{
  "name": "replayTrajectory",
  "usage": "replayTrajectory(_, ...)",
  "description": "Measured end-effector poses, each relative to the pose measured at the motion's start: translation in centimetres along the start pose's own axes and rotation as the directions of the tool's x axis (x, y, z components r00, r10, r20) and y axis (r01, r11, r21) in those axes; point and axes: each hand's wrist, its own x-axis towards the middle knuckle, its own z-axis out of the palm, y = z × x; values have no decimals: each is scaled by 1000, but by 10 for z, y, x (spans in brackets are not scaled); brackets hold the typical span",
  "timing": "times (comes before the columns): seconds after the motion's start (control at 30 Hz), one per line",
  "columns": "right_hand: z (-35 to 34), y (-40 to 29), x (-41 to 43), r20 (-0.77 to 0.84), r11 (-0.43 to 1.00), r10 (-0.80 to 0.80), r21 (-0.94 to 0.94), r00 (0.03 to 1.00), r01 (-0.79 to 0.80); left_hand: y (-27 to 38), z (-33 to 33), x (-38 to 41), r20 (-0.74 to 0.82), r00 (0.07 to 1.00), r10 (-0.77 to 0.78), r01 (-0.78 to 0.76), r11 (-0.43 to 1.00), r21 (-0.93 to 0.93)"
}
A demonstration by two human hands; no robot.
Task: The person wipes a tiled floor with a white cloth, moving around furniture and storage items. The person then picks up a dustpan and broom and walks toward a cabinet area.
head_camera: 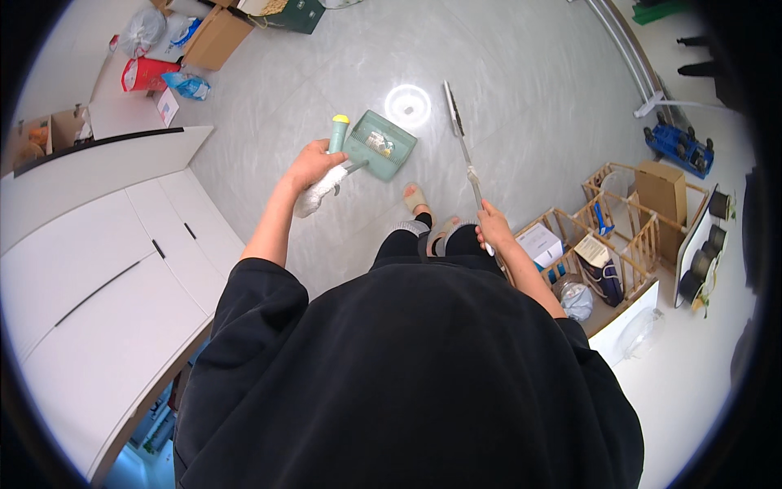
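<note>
My left hand (316, 164) is closed around a pale green cylinder with a yellow end (339, 129) and the handle of a long-handled dustpan. A white fluffy cloth or duster head (321, 191) hangs just below that hand; how it is held cannot be told. The green dustpan (380, 147) is at floor level ahead, with some debris and bits of paper in its pan. In my right hand (493, 227) is the pole of a broom (467, 153). Its narrow head with dark bristles (454, 109) points away from me, right of the dustpan.
White cabinets (165, 244) line the left side. Bags and a cardboard box (215, 38) stand at the far left. On the right are a wooden slatted rack (629, 238) holding boxes and bags, a blue wheeled dolly (679, 145) and metal rails (623, 55). My slippered feet (416, 198) stand on grey floor.
</note>
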Motion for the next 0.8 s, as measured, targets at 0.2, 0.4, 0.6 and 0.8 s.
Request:
replayTrajectory(0.2,-48,39,-22,106,947,14,319,994,-47,1,4,1,-9,1000,-14,14,1000,-8)
replayTrajectory(0.4,-53,137,-69,-197,988,10,154,980,21,-5,0,14,-45,999,10,-9,1000,30)
replayTrajectory(0.6,-13,159,-74,-76,912,165,392,983,-123,12,9,10,-15,1000,-26,27,1000,15)
replayTrajectory(0.8,63,103,-54,48,860,60,505,997,-76,0,-2,16,14,1000,-4,2,997,77)
